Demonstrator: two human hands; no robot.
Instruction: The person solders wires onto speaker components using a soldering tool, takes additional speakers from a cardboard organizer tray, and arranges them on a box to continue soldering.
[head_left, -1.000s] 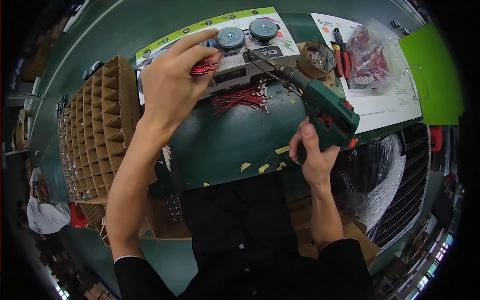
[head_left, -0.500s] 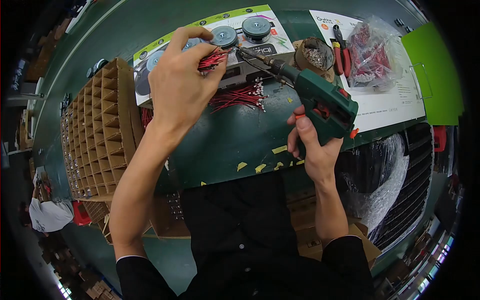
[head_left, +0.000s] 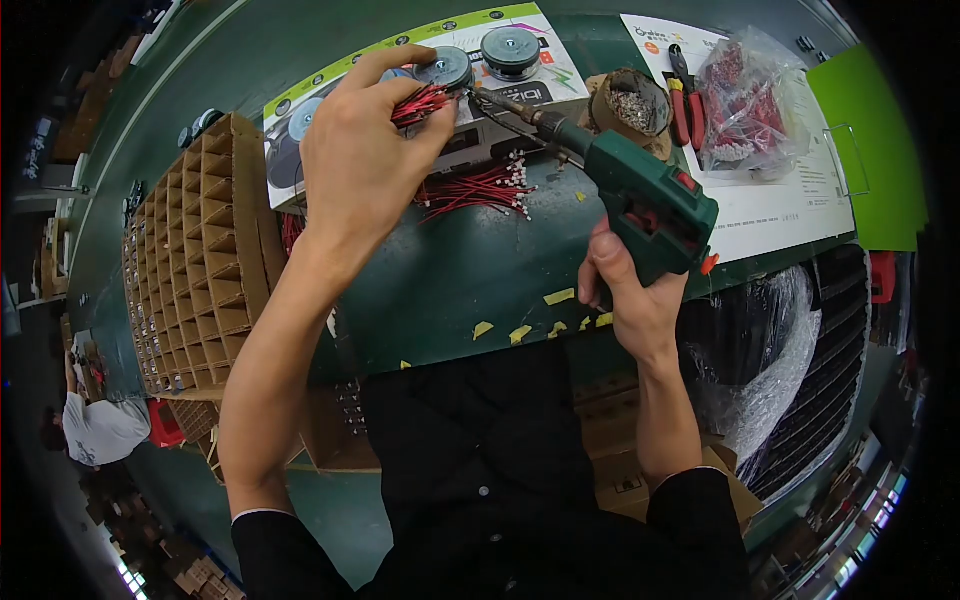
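Observation:
My left hand [head_left: 365,150] is closed on a bundle of red and black wires [head_left: 422,104]. Its forefinger reaches to the edge of a round grey speaker [head_left: 445,68]. A green soldering gun [head_left: 650,195] is in my right hand [head_left: 635,290], fingers wrapped around the handle. The gun's tip meets the near right edge of that speaker, by the wire ends; whether it touches a terminal is too small to tell. Another speaker [head_left: 511,52] stands to the right on the same printed box [head_left: 300,100]. More speakers are partly hidden behind my left hand.
More red wires with white connectors [head_left: 480,190] lie before the box. A cardboard tub of metal bits [head_left: 630,105], pliers [head_left: 686,100] and a plastic bag of wires [head_left: 750,105] are at right. A cardboard divider crate [head_left: 200,260] stands at left; another person [head_left: 100,425] is far left.
My left forefinger has moved up and forward onto the speaker's edge. The orange trigger on the soldering gun, visible earlier, is now hidden at my right fingers. The gun has barely shifted.

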